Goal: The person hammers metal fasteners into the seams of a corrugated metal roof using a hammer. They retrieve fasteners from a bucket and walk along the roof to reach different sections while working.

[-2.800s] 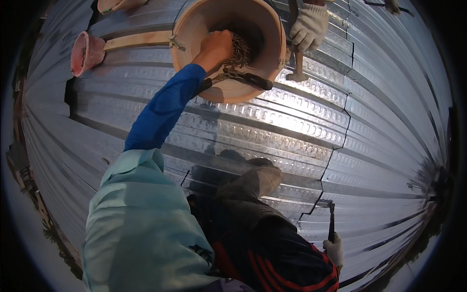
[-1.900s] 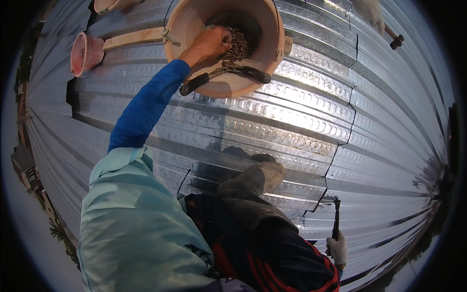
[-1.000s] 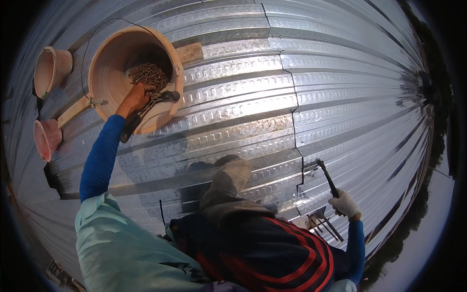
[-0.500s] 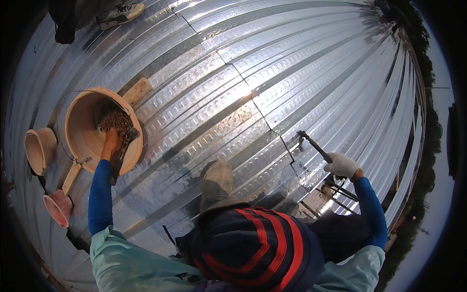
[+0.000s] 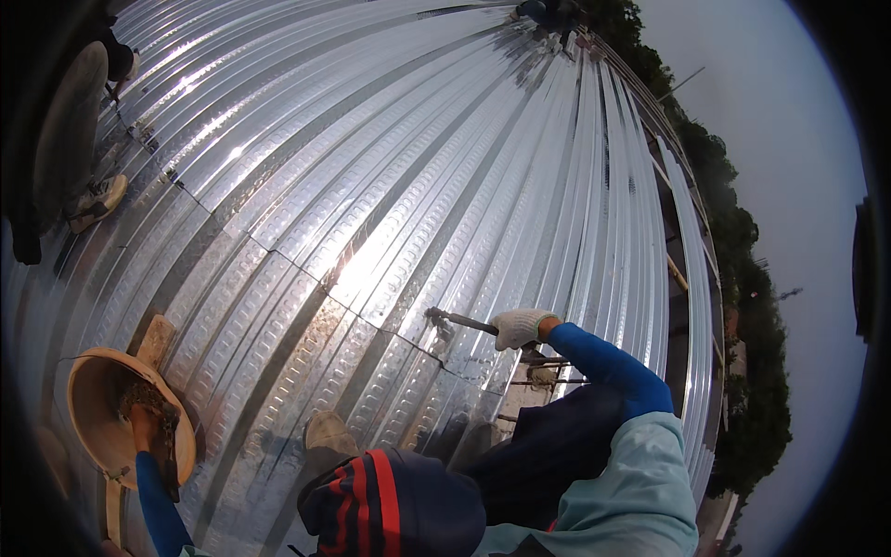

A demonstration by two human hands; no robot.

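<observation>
My bare left hand [image 5: 145, 425] is down inside a tan bucket [image 5: 88, 399], among small rusty nails [image 5: 135, 397]; its fingertips are hidden. Dark-handled pliers [image 5: 170, 444] lie beside it in the bucket. My right hand [image 5: 518, 329], in a white knitted glove, grips a dark-handled hammer [image 5: 469, 322] whose head is low over the ribbed metal sheets [image 5: 390, 232], near a stepped seam. Just below the right hand, dark bars [image 5: 548, 369] cross an opening in the sheeting. A short board [image 5: 156, 339] lies behind the bucket.
A co-worker's leg and shoe [image 5: 97, 202] are at upper left. Another person [image 5: 552, 23] works at the far top. An open gap [image 5: 677, 278] with framing runs along the right edge of the roof, with trees [image 5: 752, 390] beyond. My boot [image 5: 327, 436] is at lower middle.
My view has swung right and up, so the bucket and left hand moved down the picture. The left hand stays in the bucket; the right keeps the hammer. The co-worker's legs show more.
</observation>
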